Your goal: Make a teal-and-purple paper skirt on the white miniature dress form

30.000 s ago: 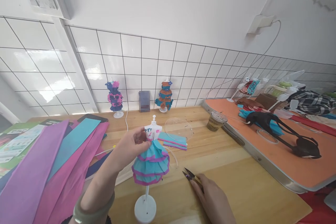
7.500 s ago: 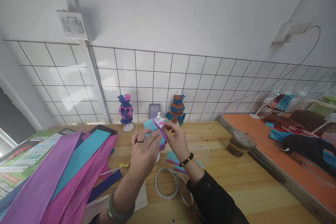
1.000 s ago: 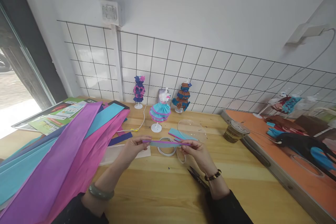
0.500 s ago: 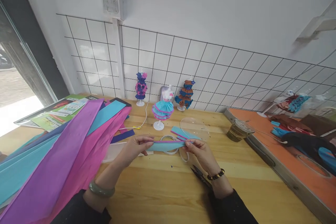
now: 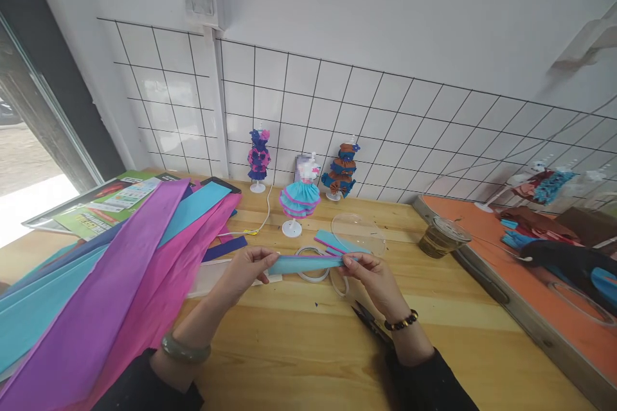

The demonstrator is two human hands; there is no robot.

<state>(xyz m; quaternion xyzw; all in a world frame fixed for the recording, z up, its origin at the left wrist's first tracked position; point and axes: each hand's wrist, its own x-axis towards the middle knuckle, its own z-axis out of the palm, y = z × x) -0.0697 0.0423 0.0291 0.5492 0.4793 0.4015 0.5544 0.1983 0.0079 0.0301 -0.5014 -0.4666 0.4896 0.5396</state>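
Note:
A light blue strip with a purple edge (image 5: pixel 308 264), of crepe paper or thin cloth, is stretched between my hands above the table. My left hand (image 5: pixel 251 266) pinches its left end between thumb and fingers. At the other end my right hand (image 5: pixel 369 273) grips the strip the same way. Behind it lie rolls of tape (image 5: pixel 313 275) and more blue strips with purple edges (image 5: pixel 337 243). Black scissors (image 5: pixel 370 322) rest on the table beside my right wrist. A small dress form in a blue ruffled skirt with purple trim (image 5: pixel 299 199) stands beyond my hands.
Long purple, blue and pink sheets (image 5: pixel 144 250) cover the left side. Two more dressed forms (image 5: pixel 259 157) stand by the grid wall. A clear disc (image 5: pixel 359 234), a lidded tub (image 5: pixel 442 237) and an orange tray (image 5: pixel 511 282) are on the right.
The strip has turned slightly in my fingers: more of its blue face shows and less of the purple edge. Both hands keep their grip. The camera view has shifted a little.

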